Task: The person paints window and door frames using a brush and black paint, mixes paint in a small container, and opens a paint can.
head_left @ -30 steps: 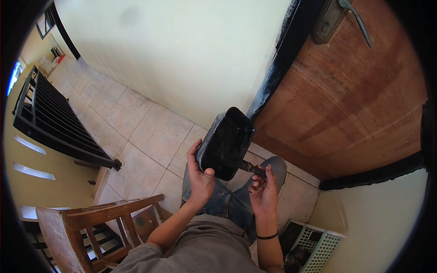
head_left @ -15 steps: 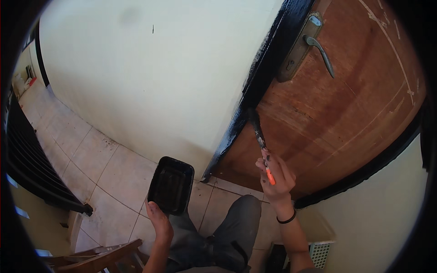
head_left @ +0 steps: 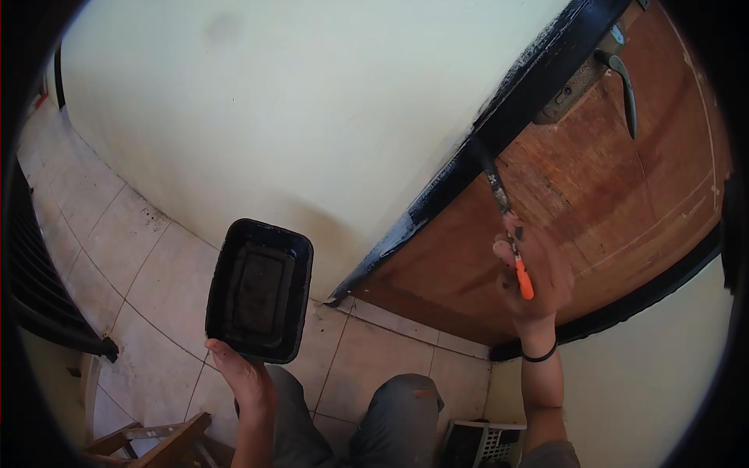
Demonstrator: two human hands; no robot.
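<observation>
At the far left a dark metal railing curves along the tiled floor, and the top of a wooden chair shows at the lower edge. Next comes the left hand, raised palm up with its fingers closed on the near rim of a black rectangular plastic paint tray; the tray stands off the floor, tipped toward the cream plastered wall, apart from it. Below, grey-trousered knees rest over the tiles.

Right of centre, the black-painted door frame runs slantwise between the wall and the brown wooden door. The right hand is closed around the orange handle of a thin paintbrush, whose dark bristles touch the frame just below the dark metal lever handle. A black band circles that wrist.

To do this stroke well, I judge the bristles should ride along the frame's length with light pressure, the tip kept square to the frame's edge on the wall side, where black has already smudged onto the cream. Keeping the tray level would stop paint running to its low end.

For room: the wall side is open, and the tray has free space all round. The right hand works close to the door face and under the lever, so upward travel is tight there. A white slatted plastic basket sits near the right elbow, at the foot of the wall.
</observation>
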